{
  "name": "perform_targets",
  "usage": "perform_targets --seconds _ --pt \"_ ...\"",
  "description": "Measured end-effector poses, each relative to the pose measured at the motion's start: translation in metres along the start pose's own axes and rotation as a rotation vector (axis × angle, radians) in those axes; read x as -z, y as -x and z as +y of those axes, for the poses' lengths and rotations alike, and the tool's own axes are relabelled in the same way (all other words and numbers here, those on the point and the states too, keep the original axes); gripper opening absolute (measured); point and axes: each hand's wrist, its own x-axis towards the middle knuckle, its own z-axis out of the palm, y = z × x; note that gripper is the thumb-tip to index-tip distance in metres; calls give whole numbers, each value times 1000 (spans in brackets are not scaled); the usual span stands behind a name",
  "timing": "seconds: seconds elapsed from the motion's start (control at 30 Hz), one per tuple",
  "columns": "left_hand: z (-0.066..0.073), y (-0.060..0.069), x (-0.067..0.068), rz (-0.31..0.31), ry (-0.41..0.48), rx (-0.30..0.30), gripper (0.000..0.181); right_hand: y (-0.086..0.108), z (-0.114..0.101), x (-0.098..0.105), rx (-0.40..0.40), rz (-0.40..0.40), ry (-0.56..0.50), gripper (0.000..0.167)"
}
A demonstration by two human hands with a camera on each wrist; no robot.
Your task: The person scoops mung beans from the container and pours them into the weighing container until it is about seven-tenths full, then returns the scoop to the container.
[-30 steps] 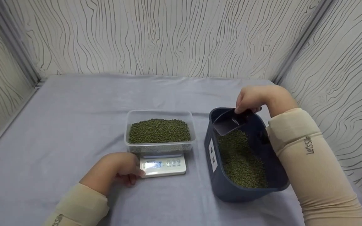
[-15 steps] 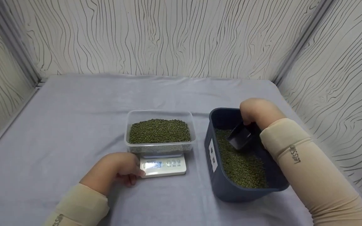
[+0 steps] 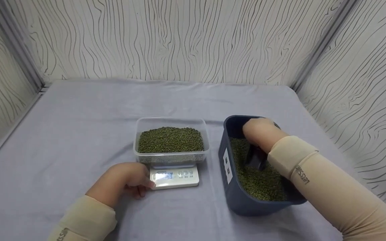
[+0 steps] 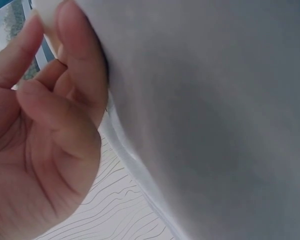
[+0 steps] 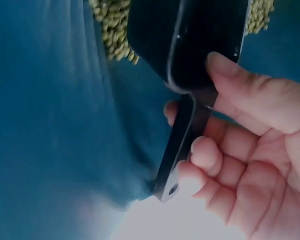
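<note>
In the head view my left hand (image 3: 135, 175) pinches the left front corner of a white digital kitchen scale (image 3: 179, 182). The scale's display is lit, but its digits are too blurred to read. On the scale stands a clear plastic container (image 3: 171, 155) holding a mound of green mung beans (image 3: 170, 140). My right hand (image 3: 260, 131) reaches down into a dark blue bin (image 3: 256, 208), gripping a black scoop (image 3: 256, 159) by its handle. The right wrist view shows the thumb on the rim of the scoop (image 5: 155, 35) and fingers curled round its handle. More mung beans (image 3: 263, 187) lie in the bin.
A light grey-purple cloth (image 3: 89, 110) covers the table. White panels with a wood-grain pattern (image 3: 166, 40) enclose the back and sides. The bin carries a white label (image 3: 227, 165) on its left wall and stands to the right of the scale.
My right hand has lowered the scoop from the bin's far rim down and toward me, into the mung beans. My left hand, the scale and the container have stayed in place.
</note>
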Motion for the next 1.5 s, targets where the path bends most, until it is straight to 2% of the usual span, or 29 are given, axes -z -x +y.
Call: perform_targets --seconds 0.2,0.4,0.5,0.6,0.7,0.77,0.97,1.17,1.37,1.5 --pt "1 1 0 5 -3 12 21 -1 -20 -6 33 -33 -19 21" --pt "0 2 -1 12 6 8 21 0 -31 -11 167 -86 35 31" --pt "0 1 -1 5 -33 -8 22 1 -32 -14 171 -119 -34 31" --pt "0 0 0 -5 -75 -16 24 0 -32 -16 113 -205 -177 25" --pt "0 -1 0 -9 -89 -16 24 -2 -32 -18 61 -284 -267 16" --pt "0 -1 0 -9 -85 -14 24 -3 -32 -19 70 -315 -242 12" --pt "1 -1 0 -3 -70 -2 24 -4 -27 -19 155 -309 -87 5" --pt "0 0 0 1 -52 -5 22 -4 -24 -21 168 -354 -128 10" --pt "0 1 0 -2 -33 -8 22 -6 -22 -23 189 -381 -146 6" --pt "0 2 1 -6 -51 -21 22 -8 -22 -23 188 -428 -174 4"
